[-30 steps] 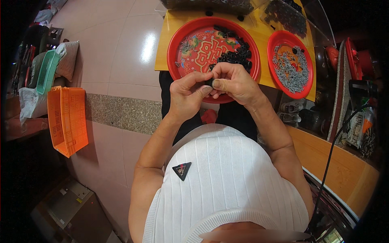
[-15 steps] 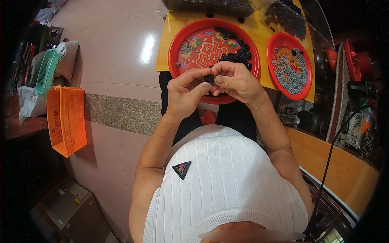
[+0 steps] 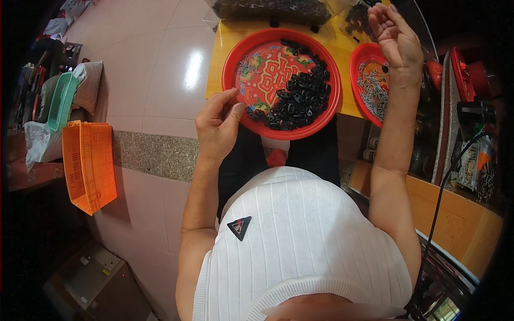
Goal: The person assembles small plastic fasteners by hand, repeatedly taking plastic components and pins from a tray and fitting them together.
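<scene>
I see my white ribbed knit sleeveless top (image 3: 316,241), with a small black triangular patch (image 3: 239,227) left of its centre. Below that top, dark trousers (image 3: 246,160). Both forearms bare.

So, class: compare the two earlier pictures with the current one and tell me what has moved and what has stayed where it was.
The hands, earlier pressed together over the large round red plastic tray, have parted. The right hand went up and right, above the smaller red tray of grey pieces; the left hand dropped to the large tray's near-left rim. Both trays, the pile of small black parts and the orange plastic crate stayed put.
</scene>
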A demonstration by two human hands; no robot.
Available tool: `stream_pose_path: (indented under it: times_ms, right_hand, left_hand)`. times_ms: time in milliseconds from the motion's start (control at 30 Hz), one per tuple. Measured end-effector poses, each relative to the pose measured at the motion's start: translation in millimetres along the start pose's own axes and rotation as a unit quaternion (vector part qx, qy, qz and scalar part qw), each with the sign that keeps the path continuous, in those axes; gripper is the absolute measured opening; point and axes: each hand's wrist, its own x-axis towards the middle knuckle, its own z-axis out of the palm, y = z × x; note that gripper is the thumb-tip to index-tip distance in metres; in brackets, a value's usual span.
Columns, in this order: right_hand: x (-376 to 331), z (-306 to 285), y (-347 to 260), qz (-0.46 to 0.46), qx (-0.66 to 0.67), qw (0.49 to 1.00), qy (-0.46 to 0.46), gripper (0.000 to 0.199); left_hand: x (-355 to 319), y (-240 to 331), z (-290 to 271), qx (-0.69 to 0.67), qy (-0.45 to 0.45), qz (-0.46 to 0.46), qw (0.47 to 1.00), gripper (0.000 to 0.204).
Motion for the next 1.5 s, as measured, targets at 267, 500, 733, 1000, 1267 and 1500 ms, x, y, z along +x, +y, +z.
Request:
stream_pose_path:
  times_ms: [267,500,733,1000,1267,1500]
  right_hand:
    - [-71.1,56.3,85.0,0.017,-0.496,0.854,-0.156,0.014]
    - [-86.1,65.7,105.4,-0.155,-0.618,0.712,-0.295,0.013]
    - [-88.1,65.0,113.3,-0.167,-0.647,0.673,-0.319,0.012]
    - [-90.9,73.3,122.3,-0.151,-0.647,0.678,-0.315,0.016]
    - [-89.0,76.1,126.7,-0.159,-0.676,0.621,-0.362,0.013]
    - [-86.1,81.9,131.7,-0.143,-0.697,0.606,-0.355,0.010]
  left_hand:
    - [26.5,0.1,20.7,0.226,-0.142,0.161,0.950,0.022]
    - [50.1,-16.0,37.1,0.348,-0.266,0.119,0.891,0.021]
    - [50.1,-22.6,41.8,0.377,-0.248,0.147,0.880,0.019]
    - [46.2,-16.5,38.0,0.446,-0.205,0.202,0.847,0.014]
    - [27.3,-4.1,12.7,0.270,-0.066,0.144,0.950,0.011]
    - [19.2,-13.4,8.8,0.110,-0.071,0.069,0.989,0.020]
